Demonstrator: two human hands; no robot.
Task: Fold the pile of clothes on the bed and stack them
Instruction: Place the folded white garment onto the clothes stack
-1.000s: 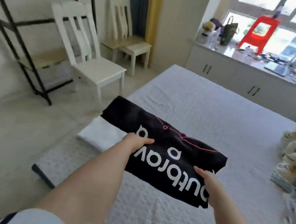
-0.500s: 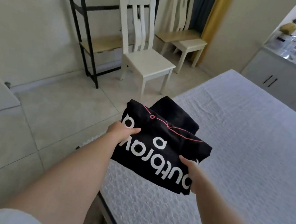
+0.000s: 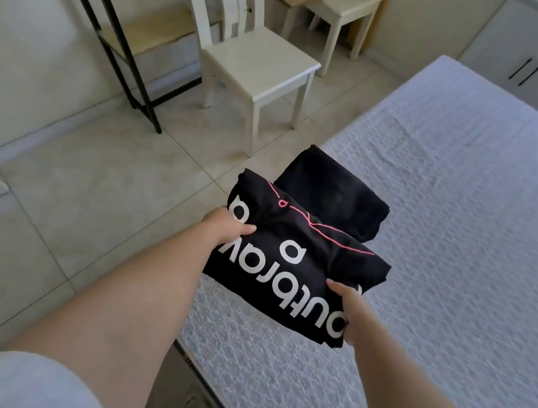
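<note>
Already folded, the black shirt (image 3: 291, 265) hung mid-frame, pinched by my left hand (image 3: 227, 229) and right hand (image 3: 346, 306), near the dark folded garment (image 3: 334, 193) on the bed (image 3: 456, 222), stacking apparently left.

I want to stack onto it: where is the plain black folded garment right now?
In the head view, the plain black folded garment lies at the bed's left edge, just beyond the printed black shirt held by both hands.
</note>
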